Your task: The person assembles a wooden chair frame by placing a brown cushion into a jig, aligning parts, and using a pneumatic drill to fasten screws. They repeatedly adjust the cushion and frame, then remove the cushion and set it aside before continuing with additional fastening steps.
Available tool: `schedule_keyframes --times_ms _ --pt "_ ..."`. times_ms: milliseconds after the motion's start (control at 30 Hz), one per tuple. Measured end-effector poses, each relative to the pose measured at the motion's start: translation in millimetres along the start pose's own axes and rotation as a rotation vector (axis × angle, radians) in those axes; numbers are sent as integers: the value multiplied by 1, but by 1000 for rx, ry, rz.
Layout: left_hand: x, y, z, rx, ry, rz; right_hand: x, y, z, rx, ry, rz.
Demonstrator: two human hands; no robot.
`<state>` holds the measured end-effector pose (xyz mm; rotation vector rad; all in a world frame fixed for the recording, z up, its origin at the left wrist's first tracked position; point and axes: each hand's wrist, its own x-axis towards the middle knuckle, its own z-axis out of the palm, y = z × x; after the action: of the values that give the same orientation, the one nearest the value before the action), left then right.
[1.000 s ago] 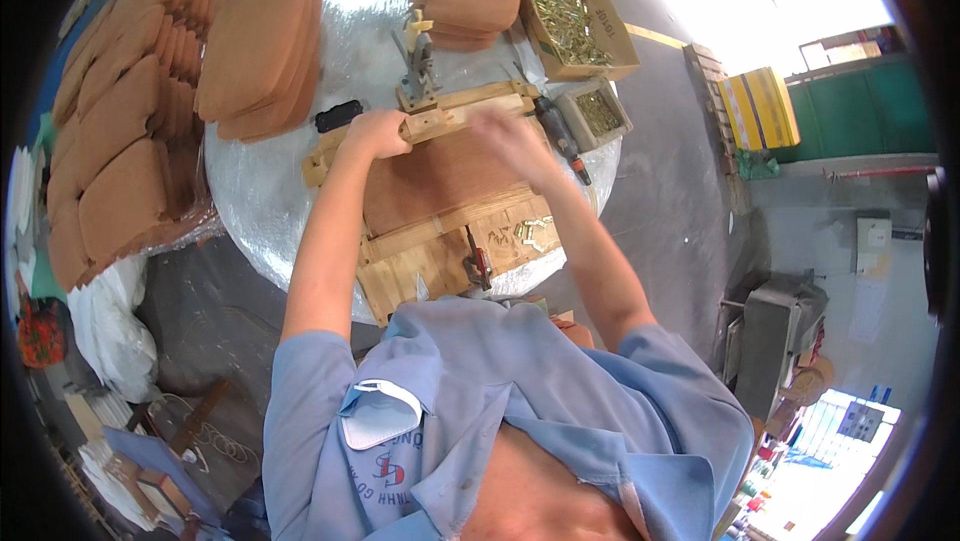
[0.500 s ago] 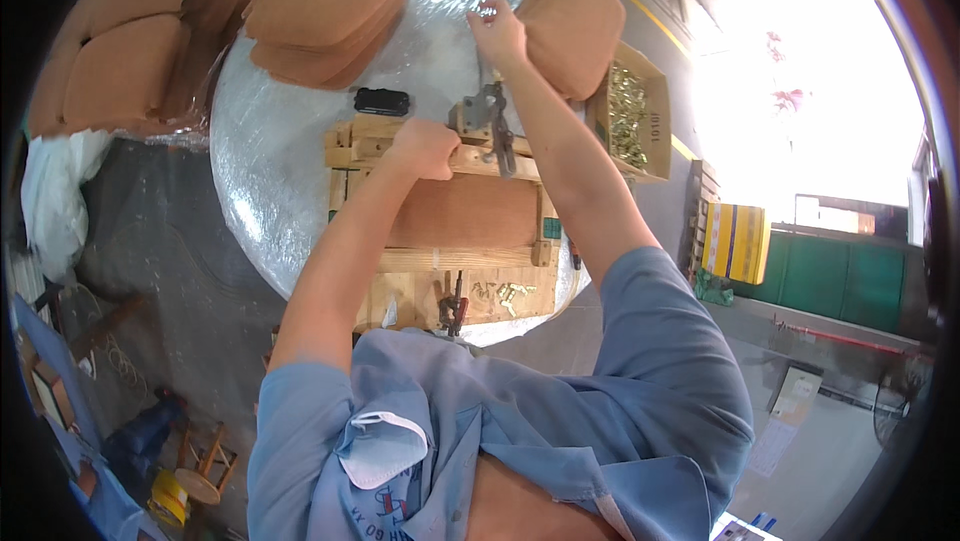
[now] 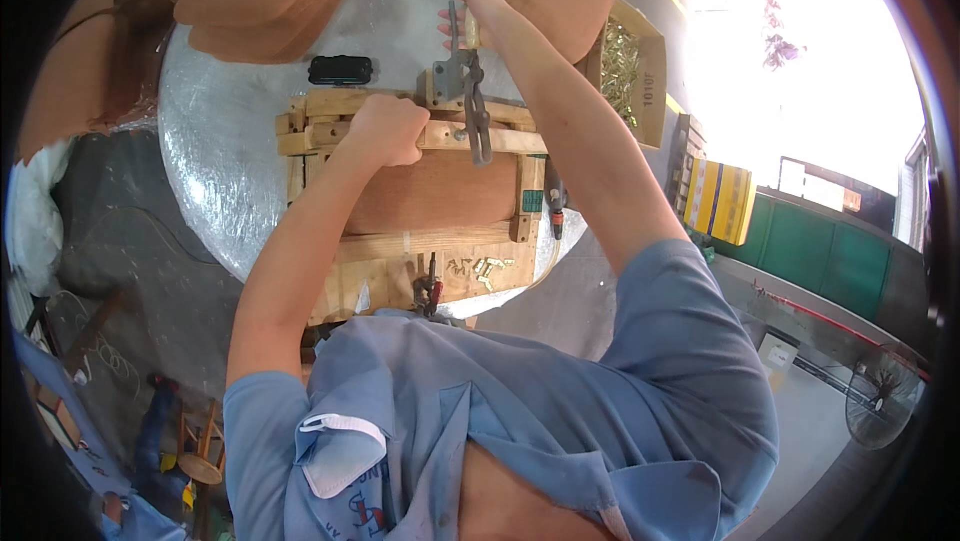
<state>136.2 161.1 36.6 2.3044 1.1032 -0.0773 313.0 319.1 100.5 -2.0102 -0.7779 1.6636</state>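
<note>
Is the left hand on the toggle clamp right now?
No, the left hand is curled over the wooden rail, left of the toggle clamp.

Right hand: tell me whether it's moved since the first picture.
Yes: the right hand has moved forward, past the wooden rail, to the toggle clamp.
</note>
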Motion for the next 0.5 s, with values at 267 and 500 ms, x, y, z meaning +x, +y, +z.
schedule_keyframes --times_ms 267,500 --pt "-3 -3 -5 -1 49 41 36 21 15 -82 160 -102" --pt "-39 18 7 84 323 -37 -18 89 -24 250 -75 -277"
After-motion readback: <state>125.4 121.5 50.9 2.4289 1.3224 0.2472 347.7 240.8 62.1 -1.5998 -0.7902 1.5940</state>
